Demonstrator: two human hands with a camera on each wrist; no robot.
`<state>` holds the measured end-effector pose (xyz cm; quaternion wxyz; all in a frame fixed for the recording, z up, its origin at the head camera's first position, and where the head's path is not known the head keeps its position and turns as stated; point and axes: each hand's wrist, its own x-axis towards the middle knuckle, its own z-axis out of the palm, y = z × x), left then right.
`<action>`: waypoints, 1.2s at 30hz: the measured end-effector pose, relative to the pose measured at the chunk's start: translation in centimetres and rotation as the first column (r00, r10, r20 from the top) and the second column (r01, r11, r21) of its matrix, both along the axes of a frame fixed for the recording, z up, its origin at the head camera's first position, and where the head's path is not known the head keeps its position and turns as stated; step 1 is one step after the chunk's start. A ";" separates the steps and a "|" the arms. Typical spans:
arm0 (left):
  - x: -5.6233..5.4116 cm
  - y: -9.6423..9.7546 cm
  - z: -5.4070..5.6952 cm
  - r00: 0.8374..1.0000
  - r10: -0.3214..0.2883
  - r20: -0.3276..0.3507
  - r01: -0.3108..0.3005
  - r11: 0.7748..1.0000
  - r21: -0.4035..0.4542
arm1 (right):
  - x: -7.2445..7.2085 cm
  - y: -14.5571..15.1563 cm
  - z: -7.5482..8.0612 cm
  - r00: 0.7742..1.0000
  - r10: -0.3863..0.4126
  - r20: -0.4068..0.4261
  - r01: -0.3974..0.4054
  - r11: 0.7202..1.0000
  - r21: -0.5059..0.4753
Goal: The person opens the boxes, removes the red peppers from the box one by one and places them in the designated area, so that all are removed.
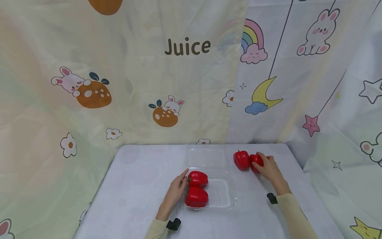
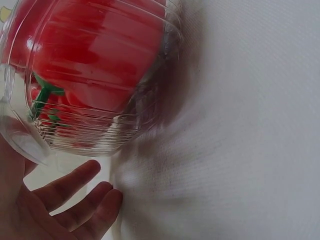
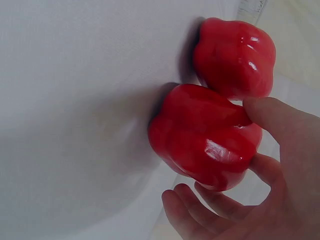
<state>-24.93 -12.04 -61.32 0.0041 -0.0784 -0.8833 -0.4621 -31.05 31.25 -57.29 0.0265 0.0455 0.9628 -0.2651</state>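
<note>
My right hand (image 1: pixel 270 169) holds a glossy red bell pepper (image 3: pixel 200 135) at the back right of the table, thumb on one side and fingertips on the other. Right beside it sits another red bell pepper (image 1: pixel 241 160). A clear plastic clamshell container (image 1: pixel 222 192) lies with its lid (image 1: pixel 206 157) folded back. Two red bell peppers (image 1: pixel 198 179) (image 1: pixel 197 197) with green stems lie side by side in its left half. At the container's left edge rests my left hand (image 1: pixel 176 189), fingers loosely extended; in the left wrist view several fingers (image 2: pixel 67 190) spread below the ribbed wall.
A white cloth covers the table (image 1: pixel 143 179). Behind and around it hang printed curtains (image 1: pixel 131 83) with rabbits, flowers and stars. Dark wrist cameras (image 1: pixel 174 224) are worn on both arms.
</note>
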 end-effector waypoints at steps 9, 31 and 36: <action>0.0 0.0 0.0 1.000 -0.003 -0.003 0.003 1.000 0.004 | -0.7 -0.4 0.4 0.998 -0.031 0.056 0.030 0.999 0.015; 0.0 0.1 0.0 1.000 0.001 0.000 -0.001 1.000 0.001 | -0.6 -0.7 0.4 0.996 -0.038 0.076 0.040 0.999 -0.026; 0.0 0.1 -0.1 1.000 0.003 -0.002 -0.004 1.000 -0.004 | -0.4 -0.6 0.6 0.997 -0.039 0.074 0.041 0.999 -0.029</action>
